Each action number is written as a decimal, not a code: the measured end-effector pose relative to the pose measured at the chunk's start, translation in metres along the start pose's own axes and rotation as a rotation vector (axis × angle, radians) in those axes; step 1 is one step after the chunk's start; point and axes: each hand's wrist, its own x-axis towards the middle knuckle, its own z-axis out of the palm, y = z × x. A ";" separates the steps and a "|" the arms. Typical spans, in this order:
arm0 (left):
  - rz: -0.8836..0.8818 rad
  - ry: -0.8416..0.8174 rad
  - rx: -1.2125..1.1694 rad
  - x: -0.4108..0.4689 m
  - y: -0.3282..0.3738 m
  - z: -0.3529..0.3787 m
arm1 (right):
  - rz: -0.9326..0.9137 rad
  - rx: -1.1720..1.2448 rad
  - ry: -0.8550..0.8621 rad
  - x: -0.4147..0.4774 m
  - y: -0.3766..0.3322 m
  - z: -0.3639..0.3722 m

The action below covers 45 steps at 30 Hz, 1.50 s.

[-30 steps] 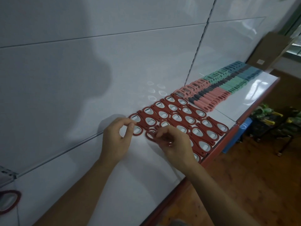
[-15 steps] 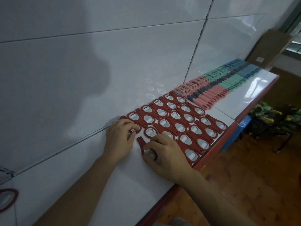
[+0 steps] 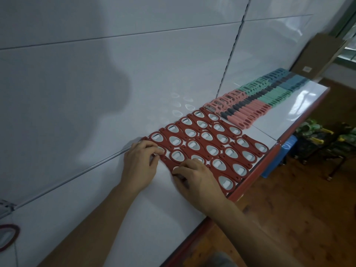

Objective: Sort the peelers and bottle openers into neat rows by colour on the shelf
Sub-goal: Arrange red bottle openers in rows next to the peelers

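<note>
On the white shelf point(image 3: 96, 218), the right hand point(image 3: 196, 180) pinches the nearest red bottle opener point(image 3: 175, 168) at the near edge of the block of red openers point(image 3: 212, 149), the left hand point(image 3: 140, 166) beside it pinches a back-row opener point(image 3: 161, 151), and pink peelers point(image 3: 250, 110), green peelers point(image 3: 269, 95) and blue peelers point(image 3: 289, 81) lie in rows beyond.

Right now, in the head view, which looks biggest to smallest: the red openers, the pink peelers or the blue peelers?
1. red openers
2. pink peelers
3. blue peelers
The blue ones lie farthest away, so their real size is unsure.
</note>
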 end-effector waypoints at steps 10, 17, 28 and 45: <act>-0.025 -0.025 0.003 0.001 0.000 0.000 | 0.057 -0.006 -0.001 0.000 -0.003 -0.002; -0.006 -0.006 0.015 0.001 -0.001 0.001 | 0.058 -0.003 -0.020 0.000 -0.003 -0.003; 0.034 0.004 0.103 -0.007 0.014 -0.004 | 0.019 0.010 -0.012 -0.004 -0.004 -0.007; -0.064 -0.196 0.273 -0.046 0.047 -0.021 | 0.049 -0.017 -0.003 -0.005 0.038 -0.058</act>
